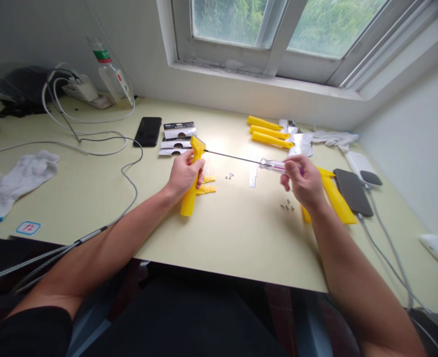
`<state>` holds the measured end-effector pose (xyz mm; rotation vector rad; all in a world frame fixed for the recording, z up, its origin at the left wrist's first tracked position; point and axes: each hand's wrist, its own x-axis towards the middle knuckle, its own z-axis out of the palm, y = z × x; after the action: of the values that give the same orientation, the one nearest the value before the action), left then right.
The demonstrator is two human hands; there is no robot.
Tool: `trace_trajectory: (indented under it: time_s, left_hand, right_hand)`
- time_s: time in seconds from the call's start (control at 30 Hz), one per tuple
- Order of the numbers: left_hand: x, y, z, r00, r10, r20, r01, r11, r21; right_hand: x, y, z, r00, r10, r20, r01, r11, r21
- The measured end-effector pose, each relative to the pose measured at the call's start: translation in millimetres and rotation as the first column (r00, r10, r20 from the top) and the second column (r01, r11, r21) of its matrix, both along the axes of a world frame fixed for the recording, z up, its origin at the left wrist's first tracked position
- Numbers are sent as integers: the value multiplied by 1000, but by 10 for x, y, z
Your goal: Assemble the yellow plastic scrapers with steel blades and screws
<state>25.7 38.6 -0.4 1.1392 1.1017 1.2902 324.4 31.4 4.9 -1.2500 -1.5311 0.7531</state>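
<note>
My left hand (186,174) is wrapped round a yellow scraper (189,201), its head up and its handle angled down toward me. In my right hand (303,179) is a screwdriver (273,165) with a clear handle, and its long shaft points left. The tip meets, or almost meets, the scraper's head; I cannot tell which. Beneath the shaft lie small nuts (229,175) and a flat metal blade (253,178). Several screws (287,206) rest below my right hand. Two yellow clamp pieces (208,189) lie beside the scraper, partly hidden by it and my fingers.
Yellow scrapers (271,136) with bagged heads lie at the back, more yellow handles (336,196) at right. Blade packets (179,130), a black phone (148,132), a bottle (116,82), white gloves (16,176) and a power bank (352,192) surround the work. Cables cross the left side.
</note>
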Motion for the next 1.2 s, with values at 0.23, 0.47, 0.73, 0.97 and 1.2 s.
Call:
trace_trajectory:
  time_s: [0.23, 0.47, 0.73, 0.97, 1.2]
  left_hand:
    - [-1, 5, -4, 1000, 18, -6, -18, 1000, 4]
    - [-5, -2, -12, 1000, 7, -10, -7, 1000, 6]
    - [45, -56, 29, 998, -52, 19, 52, 998, -20]
    - [13, -31, 52, 990, 70, 120, -64, 997, -49]
    - [85, -133, 14, 978, -27, 206, 47, 995, -93]
  right_hand:
    - [-41, -29, 31, 997, 76, 3, -76, 997, -5]
    - [7, -11, 20, 993, 113, -22, -113, 993, -35]
    - [-51, -35, 39, 982, -112, -151, 130, 985, 113]
    - [-344, -160, -56, 969, -246, 5, 240, 951, 197]
    - [-765, -418, -147, 599, -238, 765, -29, 948, 317]
